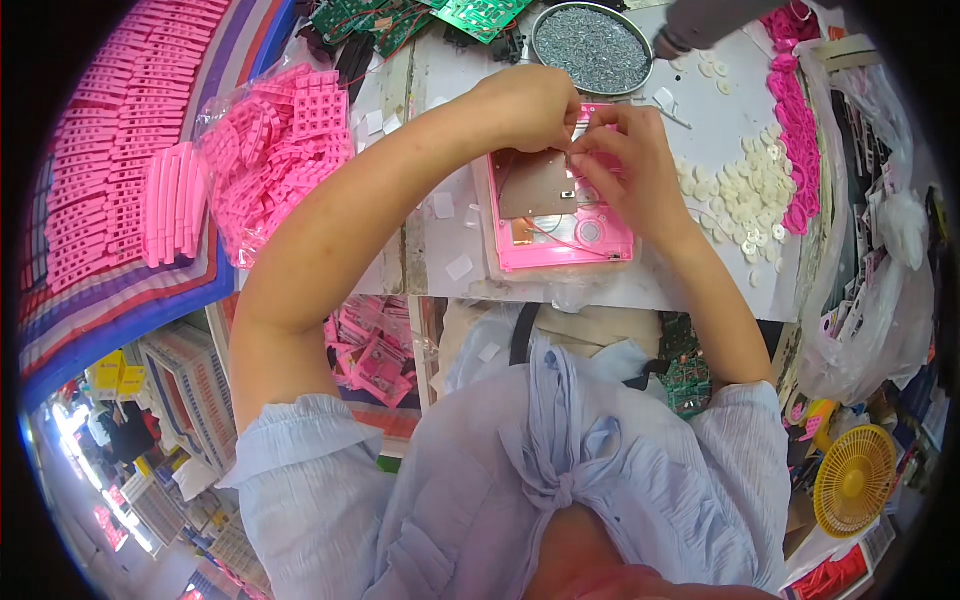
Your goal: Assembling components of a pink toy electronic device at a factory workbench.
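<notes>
Strewn with white discs (755, 185), the surface (735, 287) is carrying the pink plastic casing (617, 217); above its brown plate (530, 188) my left fingers (562, 127) and right fingers (601, 141) are meeting, whether gripping I cannot tell, and a careless tug could be straining the thin red wire (572, 245).

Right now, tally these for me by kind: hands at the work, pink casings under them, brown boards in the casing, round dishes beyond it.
Hands: 2 (left hand, right hand)
Pink casing: 1
Brown board: 1
Round dish: 1
Total: 5
</notes>
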Available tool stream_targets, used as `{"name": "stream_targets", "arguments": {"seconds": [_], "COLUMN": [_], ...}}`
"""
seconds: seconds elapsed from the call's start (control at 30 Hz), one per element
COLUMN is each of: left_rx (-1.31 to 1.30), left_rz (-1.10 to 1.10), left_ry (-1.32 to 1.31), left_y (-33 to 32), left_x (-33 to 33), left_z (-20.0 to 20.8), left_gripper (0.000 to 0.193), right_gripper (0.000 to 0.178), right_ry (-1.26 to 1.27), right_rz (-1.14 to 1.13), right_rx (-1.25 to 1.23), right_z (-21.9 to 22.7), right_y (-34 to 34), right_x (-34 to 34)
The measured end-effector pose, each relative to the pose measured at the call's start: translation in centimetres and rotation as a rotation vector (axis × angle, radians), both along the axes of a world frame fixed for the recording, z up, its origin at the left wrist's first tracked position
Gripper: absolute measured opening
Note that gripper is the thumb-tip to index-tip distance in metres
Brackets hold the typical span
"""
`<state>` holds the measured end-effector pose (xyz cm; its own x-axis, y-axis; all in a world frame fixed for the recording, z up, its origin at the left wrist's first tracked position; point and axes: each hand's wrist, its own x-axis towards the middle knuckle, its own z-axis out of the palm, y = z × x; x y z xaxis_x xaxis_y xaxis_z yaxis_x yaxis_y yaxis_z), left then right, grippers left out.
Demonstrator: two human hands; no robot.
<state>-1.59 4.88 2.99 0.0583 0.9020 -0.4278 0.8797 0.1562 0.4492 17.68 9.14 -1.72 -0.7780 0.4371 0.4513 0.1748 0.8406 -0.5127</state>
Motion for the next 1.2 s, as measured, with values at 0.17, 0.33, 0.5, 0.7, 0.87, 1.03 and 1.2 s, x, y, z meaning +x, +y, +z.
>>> {"name": "stream_targets", "arguments": {"seconds": [0.17,0.33,0.5,0.7,0.87,1.03,1.2], "left_rx": [0.039,0.191,0.137,0.041,0.061,0.146,0.256], "left_rz": [0.006,-0.013,-0.012,-0.087,-0.208,-0.263,-0.295], "left_ry": [0.054,0.058,0.045,0.254,0.272,0.194,0.229], "left_y": [-0.2,-1.3,-1.4,-0.2,0.0,-0.5,-1.4], "left_x": [0.3,0.4,0.6,2.3,2.6,0.8,0.0], "left_z": [-0.6,-1.4,-1.0,0.8,1.7,-0.2,-0.8], "left_gripper": [0.02,0.017,0.015,0.015,0.016,0.012,0.012], "right_gripper": [0.012,0.013,0.017,0.015,0.015,0.022,0.025], "right_ry": [-0.068,-0.242,-0.187,-0.351,-0.182,-0.154,-0.281], "right_rz": [-0.004,0.302,0.352,0.29,0.318,0.214,0.174], "right_rx": [0.029,0.177,0.234,0.308,0.158,0.273,0.302], "right_z": [-0.2,2.5,2.3,3.4,2.4,1.2,1.5], "right_y": [0.3,2.1,1.9,0.3,1.3,-0.2,-0.8], "right_x": [-0.3,0.1,1.1,0.5,0.9,0.9,0.8]}}
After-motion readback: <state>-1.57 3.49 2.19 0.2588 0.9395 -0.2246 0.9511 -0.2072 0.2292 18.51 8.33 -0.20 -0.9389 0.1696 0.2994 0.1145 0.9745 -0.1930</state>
